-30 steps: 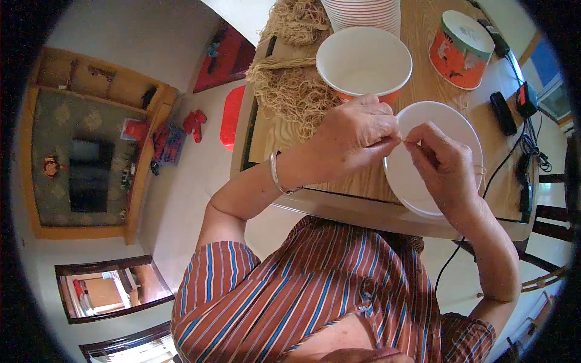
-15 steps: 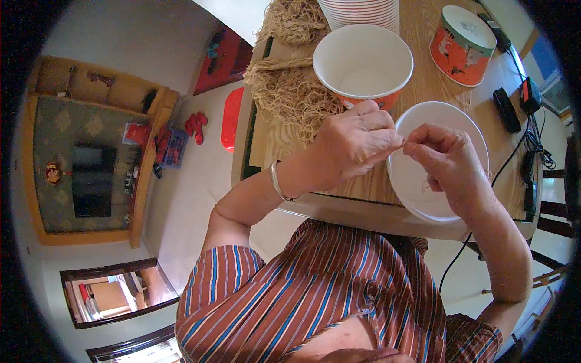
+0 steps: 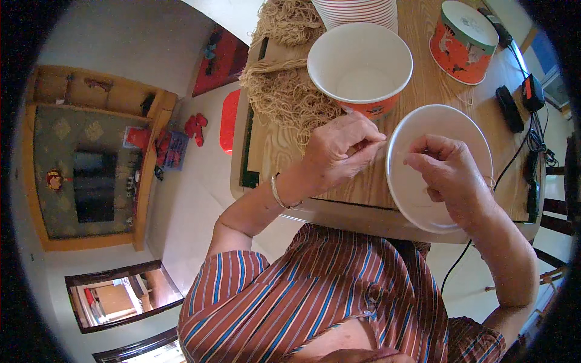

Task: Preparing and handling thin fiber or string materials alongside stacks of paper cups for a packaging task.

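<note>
Two hands (image 3: 345, 145) (image 3: 449, 172) face each other, fingertips apart, above the table (image 3: 369, 189). The white tub (image 3: 448, 123) sits at the table's near edge, toward its right corner, directly under the right hand, the nearer one; its mouth is round. Yarn (image 3: 293, 100) lies beyond the left hand, along the table's left edge. Both hands are pinched, thumb against fingers; any strand between is too fine to tell.

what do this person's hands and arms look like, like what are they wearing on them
Both the left hand and right hand are ungloved. A slim, rounded, silver-coloured bangle circles the left wrist. Short reddish-brown fabric sleeves with blue and pale stripes leave both forearms uncovered.
</note>
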`<state>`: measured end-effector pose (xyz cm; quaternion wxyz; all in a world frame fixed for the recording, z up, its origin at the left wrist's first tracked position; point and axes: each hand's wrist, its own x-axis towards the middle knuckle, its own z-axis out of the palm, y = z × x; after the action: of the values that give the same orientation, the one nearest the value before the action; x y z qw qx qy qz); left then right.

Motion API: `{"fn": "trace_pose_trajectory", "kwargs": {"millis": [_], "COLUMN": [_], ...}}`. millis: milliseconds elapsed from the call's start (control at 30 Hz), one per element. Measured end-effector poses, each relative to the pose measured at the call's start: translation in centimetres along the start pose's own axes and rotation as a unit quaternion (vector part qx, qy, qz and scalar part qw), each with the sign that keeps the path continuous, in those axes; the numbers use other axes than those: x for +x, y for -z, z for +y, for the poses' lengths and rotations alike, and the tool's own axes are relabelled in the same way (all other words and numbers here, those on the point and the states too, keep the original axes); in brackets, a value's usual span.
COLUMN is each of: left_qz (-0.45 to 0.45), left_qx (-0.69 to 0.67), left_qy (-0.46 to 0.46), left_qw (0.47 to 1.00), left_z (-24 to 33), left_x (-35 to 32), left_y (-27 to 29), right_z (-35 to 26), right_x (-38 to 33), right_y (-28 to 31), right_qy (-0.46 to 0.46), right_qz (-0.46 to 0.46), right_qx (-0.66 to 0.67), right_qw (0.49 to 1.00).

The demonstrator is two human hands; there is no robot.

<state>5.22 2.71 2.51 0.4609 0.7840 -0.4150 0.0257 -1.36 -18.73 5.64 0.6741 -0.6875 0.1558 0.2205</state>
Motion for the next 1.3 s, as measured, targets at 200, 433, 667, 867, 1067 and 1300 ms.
{"fn": "trace_pose_trajectory", "kwargs": {"millis": [200,433,667,867,1067,1300], "left_qz": [0.007,-0.007,-0.014,-0.016,-0.011,-0.005], "left_qx": [-0.076,-0.095,-0.094,-0.073,-0.074,-0.069], "left_qy": [0.118,0.140,0.143,0.136,0.133,0.134], "left_qw": [0.990,0.986,0.985,0.988,0.988,0.989], "left_z": [0.3,0.3,0.4,0.5,0.3,0.1], "left_x": [-1.0,-1.0,-0.9,-0.8,-0.7,-0.8], "left_y": [-1.4,-1.5,-1.3,-1.4,-1.4,-1.5], "right_z": [0.1,0.2,-0.4,-0.1,-0.3,-0.5], "right_x": [0.3,0.5,0.4,0.5,0.6,0.7], "right_y": [-0.1,-0.1,-0.6,-0.4,-0.6,-0.9], "right_qy": [0.002,-0.007,-0.030,-0.029,-0.019,-0.024], "right_qz": [-0.014,-0.030,-0.024,-0.032,-0.031,-0.021], "right_qx": [0.004,0.000,0.012,0.017,0.002,-0.022], "right_qw": [1.000,1.000,0.999,0.999,0.999,0.999]}}
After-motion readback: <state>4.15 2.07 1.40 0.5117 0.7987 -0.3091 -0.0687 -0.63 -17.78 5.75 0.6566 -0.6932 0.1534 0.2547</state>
